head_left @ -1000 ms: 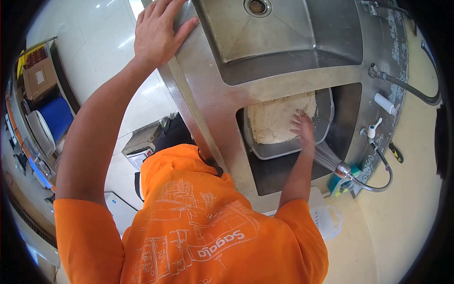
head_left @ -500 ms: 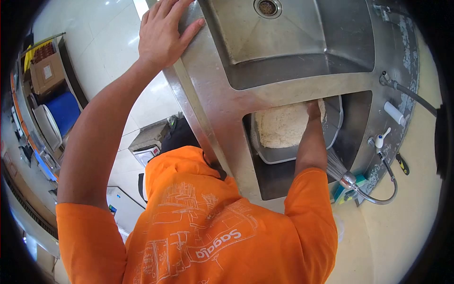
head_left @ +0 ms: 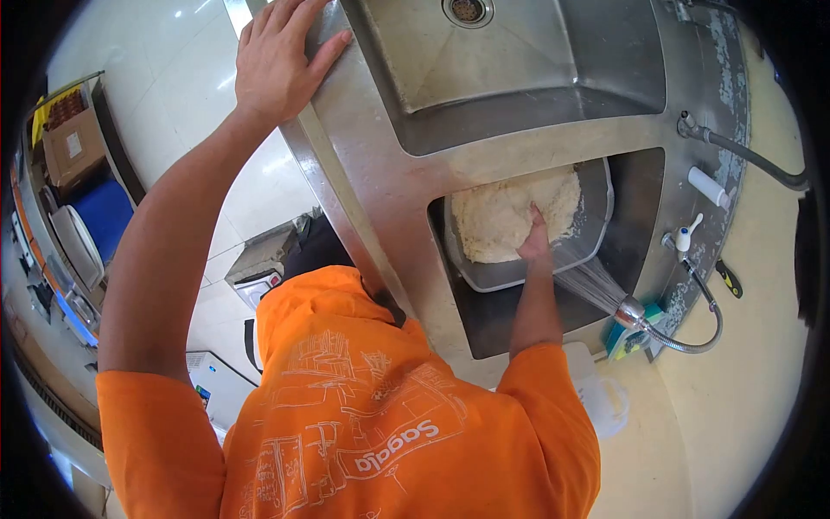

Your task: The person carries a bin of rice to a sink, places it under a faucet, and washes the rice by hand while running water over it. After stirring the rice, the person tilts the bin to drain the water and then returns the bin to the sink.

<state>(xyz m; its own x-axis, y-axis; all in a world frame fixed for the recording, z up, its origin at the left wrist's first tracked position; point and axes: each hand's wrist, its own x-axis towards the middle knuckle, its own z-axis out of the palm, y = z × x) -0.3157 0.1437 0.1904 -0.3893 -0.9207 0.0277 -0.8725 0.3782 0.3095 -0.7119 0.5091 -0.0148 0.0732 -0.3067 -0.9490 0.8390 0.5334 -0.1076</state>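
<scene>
My left hand [head_left: 278, 60] lies flat on the steel counter's edge, fingers stretched out and thumb apart, holding nothing. My right hand [head_left: 536, 235] reaches into a grey tub [head_left: 596, 195] of pale rice [head_left: 510, 216]. It touches the grains, with one finger stretched out and the other fingertips hidden. The tub sits in the lower sink basin [head_left: 638, 186]. From the right, a chrome spray head [head_left: 631, 312] on a flexible hose sends water into the tub near my right wrist.
A second steel basin [head_left: 484, 69] with a drain adjoins this one. Along the right rim are a white-handled tap [head_left: 684, 238], a white cylinder [head_left: 707, 186], a green sponge [head_left: 635, 333] and a black-yellow handled tool [head_left: 729, 278]. A translucent container [head_left: 598, 394] stands below.
My right hand has moved from the tub's far right part toward its near middle, and its fingers now show more. The left hand stays on the counter. The view has shifted slightly.
</scene>
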